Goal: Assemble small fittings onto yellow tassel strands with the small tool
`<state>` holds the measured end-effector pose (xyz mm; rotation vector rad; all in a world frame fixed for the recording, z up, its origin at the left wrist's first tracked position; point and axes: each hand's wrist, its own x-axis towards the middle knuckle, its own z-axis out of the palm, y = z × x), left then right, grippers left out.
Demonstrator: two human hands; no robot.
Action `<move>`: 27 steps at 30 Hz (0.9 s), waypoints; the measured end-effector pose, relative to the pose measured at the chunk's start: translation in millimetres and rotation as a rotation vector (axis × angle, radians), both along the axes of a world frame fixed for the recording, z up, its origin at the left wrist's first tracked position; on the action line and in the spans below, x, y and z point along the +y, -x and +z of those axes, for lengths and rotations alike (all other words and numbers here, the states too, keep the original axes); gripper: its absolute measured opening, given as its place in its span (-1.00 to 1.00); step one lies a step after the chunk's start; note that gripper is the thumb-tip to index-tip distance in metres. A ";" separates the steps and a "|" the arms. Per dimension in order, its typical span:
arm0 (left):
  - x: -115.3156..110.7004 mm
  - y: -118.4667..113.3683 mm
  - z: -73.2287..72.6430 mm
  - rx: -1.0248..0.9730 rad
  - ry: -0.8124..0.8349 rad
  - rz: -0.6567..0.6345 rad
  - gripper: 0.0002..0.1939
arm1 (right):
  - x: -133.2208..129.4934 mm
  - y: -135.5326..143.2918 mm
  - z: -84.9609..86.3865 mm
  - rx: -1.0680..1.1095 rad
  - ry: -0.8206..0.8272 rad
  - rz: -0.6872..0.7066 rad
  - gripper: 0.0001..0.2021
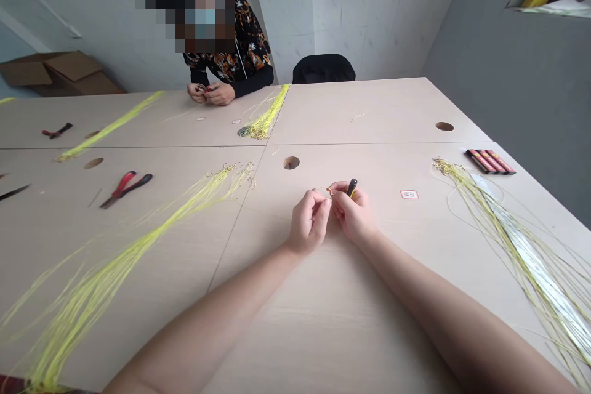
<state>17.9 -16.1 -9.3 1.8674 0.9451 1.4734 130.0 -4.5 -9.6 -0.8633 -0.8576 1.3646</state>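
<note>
My left hand [308, 221] and my right hand [351, 209] meet above the table, fingertips nearly touching. Between them shows a small gold fishing hook [329, 191], which appears pinched in the right fingers. A short black stick-like tool [352, 186] with a yellow stripe pokes up out of the right hand. The left thumb and fingers are pinched together; what they hold, perhaps thin line, is too fine to see. Left of my hands lies a bundle of yellow fishing line [152, 235] with gold hooks at its far end. Another line bundle [501, 221] lies on the right.
Red-handled pliers [127, 188] and smaller pliers [57, 130] lie leftward. Four-sided holes are absent; round holes [291, 163] pierce the table [295, 332]. Red-and-black packs [490, 161] sit at right. Opposite, a person's hands [212, 93] work beside more yellow line [272, 112].
</note>
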 end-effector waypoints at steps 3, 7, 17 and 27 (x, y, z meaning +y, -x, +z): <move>-0.4 -0.5 1.3 0.005 -0.042 -0.034 -0.83 | -0.5 -0.1 0.7 0.000 0.010 0.010 -0.88; -0.2 -0.9 4.3 0.010 -0.097 -0.058 -0.86 | -0.5 0.3 1.5 -0.003 0.007 0.015 -0.89; -0.2 -1.3 7.0 0.024 -0.161 -0.112 -0.90 | -3.1 0.1 4.8 -0.024 0.012 0.021 -0.91; 6.4 1.1 0.7 -0.118 0.164 0.105 -0.76 | -2.1 -0.7 -3.3 -0.100 -0.069 -0.002 -0.83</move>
